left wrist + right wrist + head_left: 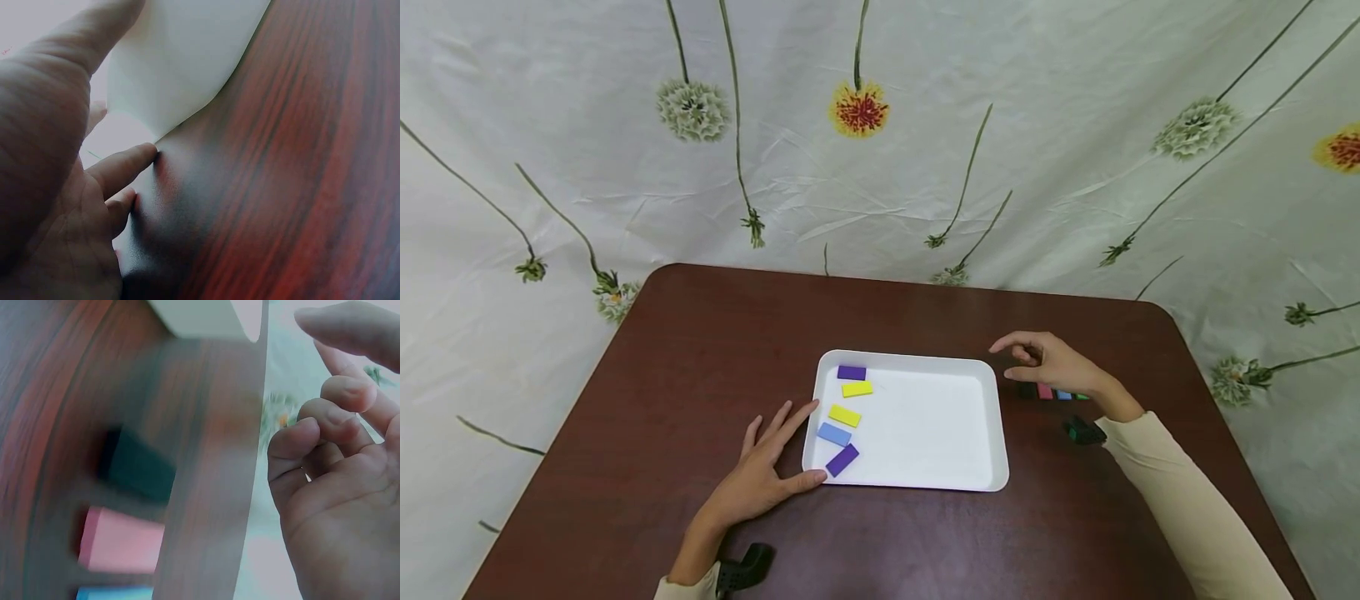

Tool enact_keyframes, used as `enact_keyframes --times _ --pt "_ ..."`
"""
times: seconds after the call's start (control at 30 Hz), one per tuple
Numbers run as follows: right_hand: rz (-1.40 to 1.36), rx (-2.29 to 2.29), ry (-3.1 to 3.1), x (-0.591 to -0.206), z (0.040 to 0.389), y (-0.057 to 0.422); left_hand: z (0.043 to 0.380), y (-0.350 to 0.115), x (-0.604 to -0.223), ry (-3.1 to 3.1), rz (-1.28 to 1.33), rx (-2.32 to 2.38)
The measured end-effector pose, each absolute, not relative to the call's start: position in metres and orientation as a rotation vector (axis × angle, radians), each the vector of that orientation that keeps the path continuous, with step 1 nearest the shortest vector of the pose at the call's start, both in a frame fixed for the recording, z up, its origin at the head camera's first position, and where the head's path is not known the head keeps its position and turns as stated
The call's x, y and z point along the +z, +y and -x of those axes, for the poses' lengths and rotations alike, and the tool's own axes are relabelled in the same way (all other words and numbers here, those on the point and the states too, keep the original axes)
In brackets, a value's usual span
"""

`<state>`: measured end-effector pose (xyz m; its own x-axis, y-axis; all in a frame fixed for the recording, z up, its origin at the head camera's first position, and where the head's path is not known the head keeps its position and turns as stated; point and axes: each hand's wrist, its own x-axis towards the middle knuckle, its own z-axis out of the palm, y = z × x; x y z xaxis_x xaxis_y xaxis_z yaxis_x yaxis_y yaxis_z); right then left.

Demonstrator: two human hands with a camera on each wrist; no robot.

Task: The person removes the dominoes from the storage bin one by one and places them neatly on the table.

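Observation:
A white tray holds small flat blocks along its left side: a purple block, a yellow block, another yellow block, a blue block and a slanted purple block. My left hand touches the tray's left edge with spread fingers. Right of the tray, my right hand hovers with index finger and thumb apart and the other fingers bent, holding nothing. Below it lie a dark block, a pink block, a blue block and a green block, partly hidden in the head view.
The dark brown wooden table has rounded far corners. Behind it hangs a pale cloth with a flower print. Each wrist carries a black device, such as the left wrist camera.

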<state>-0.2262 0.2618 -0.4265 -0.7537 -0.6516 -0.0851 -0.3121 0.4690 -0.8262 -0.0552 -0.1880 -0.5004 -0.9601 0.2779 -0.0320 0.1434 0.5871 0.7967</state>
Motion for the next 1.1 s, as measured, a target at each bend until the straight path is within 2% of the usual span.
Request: enact_keyframes --times 0.37,1.1 --pt "0.964 -1.099 2.232 -0.422 0.229 0.206 0.055 -0.188 -0.501 2.643 -0.354 1.333" --pt "1.147 -0.907 1.998 -0.448 0.220 0.096 0.056 -0.186 -0.503 2.684 -0.364 1.302"
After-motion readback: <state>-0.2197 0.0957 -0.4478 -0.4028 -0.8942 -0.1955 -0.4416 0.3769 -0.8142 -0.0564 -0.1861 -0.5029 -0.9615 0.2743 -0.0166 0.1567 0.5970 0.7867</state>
